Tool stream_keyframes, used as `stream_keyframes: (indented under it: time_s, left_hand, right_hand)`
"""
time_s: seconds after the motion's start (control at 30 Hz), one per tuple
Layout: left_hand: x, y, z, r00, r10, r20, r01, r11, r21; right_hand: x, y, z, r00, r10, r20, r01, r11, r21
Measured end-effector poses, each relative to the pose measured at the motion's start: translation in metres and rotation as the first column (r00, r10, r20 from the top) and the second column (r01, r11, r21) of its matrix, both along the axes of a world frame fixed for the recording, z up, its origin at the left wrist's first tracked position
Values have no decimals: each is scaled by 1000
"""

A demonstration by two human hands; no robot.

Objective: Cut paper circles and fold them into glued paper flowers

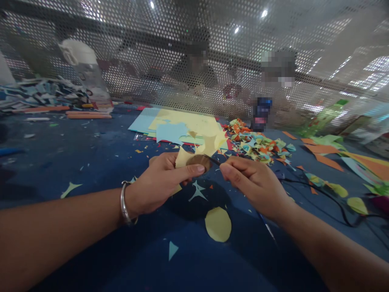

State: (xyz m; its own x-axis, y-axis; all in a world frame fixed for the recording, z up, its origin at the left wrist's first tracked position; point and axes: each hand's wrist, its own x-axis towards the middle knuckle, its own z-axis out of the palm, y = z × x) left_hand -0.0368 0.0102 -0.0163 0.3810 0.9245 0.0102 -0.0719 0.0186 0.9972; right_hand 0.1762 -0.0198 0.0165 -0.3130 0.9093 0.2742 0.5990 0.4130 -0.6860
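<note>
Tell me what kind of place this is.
Probably a craft workspace, perhaps a shared one: yellow and blue paper sheets, a heap of small coloured scraps, and a cut yellow disc lie on the dark blue table.

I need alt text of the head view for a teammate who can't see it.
The left hand pinches yellow paper and a round brown disc while the right hand holds a thin dark tool at the disc's edge. Nearer, a yellow paper circle lies on a blue table; colourful scraps are heaped beyond.
</note>
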Motion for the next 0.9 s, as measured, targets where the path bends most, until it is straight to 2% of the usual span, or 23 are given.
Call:
stream_keyframes:
  time_s: [0.9]
  left_hand:
    - [-1, 4, 4, 991, -55, -119, 55, 998, -1]
  right_hand:
    - [2, 4, -5, 995, 88, 38, -88, 996, 10]
